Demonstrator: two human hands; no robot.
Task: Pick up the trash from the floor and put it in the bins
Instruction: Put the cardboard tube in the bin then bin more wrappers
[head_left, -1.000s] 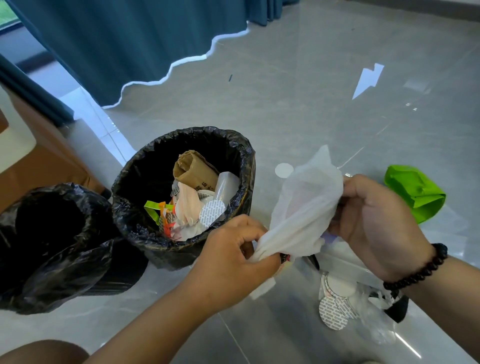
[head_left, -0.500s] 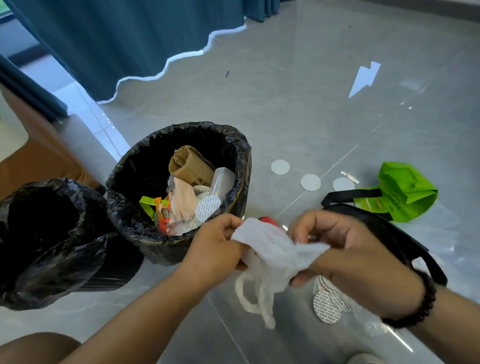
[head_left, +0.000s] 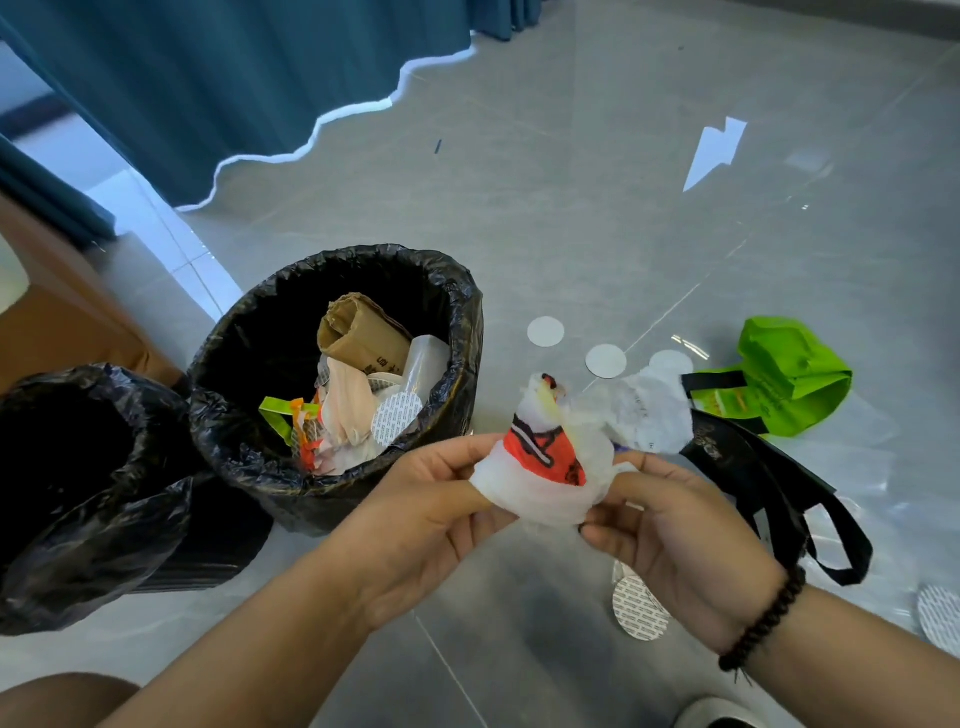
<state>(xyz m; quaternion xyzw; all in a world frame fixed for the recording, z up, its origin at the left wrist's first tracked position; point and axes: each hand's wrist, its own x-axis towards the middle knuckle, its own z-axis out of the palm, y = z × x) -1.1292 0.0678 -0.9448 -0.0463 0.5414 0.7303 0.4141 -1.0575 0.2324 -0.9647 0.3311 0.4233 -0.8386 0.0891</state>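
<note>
Both hands hold a crumpled white plastic bag (head_left: 540, 488) with a red and black print, just right of the nearer bin. My left hand (head_left: 431, 514) pinches its left side and my right hand (head_left: 670, 535) grips its right and lower edge. The black-lined bin (head_left: 467, 322) holds a cardboard roll, round foil seals and coloured scraps. A second black-lined bin (head_left: 104, 499) stands at the far left, its inside dark. On the floor lie another crumpled white bag (head_left: 649, 410), a green bag (head_left: 789, 374), a black strapped bag (head_left: 769, 483) and several round seals (head_left: 605, 360).
A teal curtain (head_left: 234, 78) hangs along the back left. A brown piece of furniture (head_left: 57, 317) stands behind the left bin. A white scrap (head_left: 714, 150) lies far back on the grey tiled floor. Clear plastic film (head_left: 857, 467) is spread at the right.
The white bag went from being held spread and upright to being bunched into a small ball between both hands, now showing its red print. The view shifted slightly.
</note>
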